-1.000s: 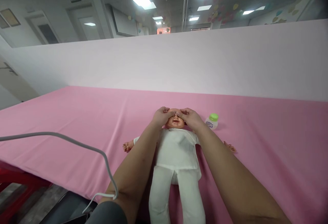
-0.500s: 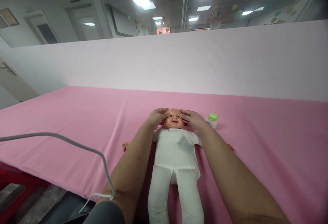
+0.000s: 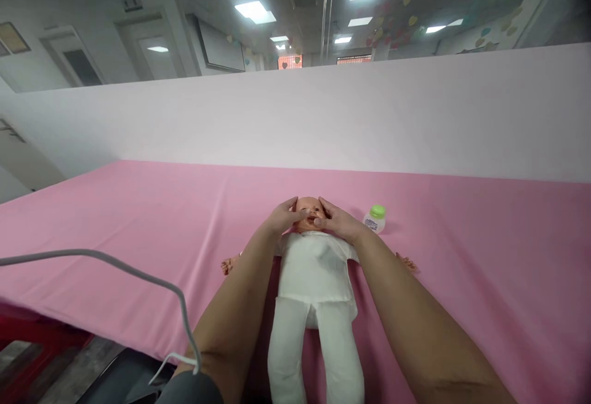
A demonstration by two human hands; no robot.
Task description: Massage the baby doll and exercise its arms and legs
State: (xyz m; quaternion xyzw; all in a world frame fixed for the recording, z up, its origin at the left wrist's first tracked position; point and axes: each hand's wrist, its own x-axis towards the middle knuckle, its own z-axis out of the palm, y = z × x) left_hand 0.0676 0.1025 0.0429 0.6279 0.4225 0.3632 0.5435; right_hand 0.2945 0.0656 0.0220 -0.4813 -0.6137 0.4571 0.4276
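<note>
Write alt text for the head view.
A doll in white lies face up on pink cloth, its head between the left hand and right hand, thumbs by its mouth. A green-capped bottle sits further right.

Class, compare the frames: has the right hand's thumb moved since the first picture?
Yes, downward: judged against the doll's face, the thumb of the right hand has gone from eye level to beside the mouth.
</note>
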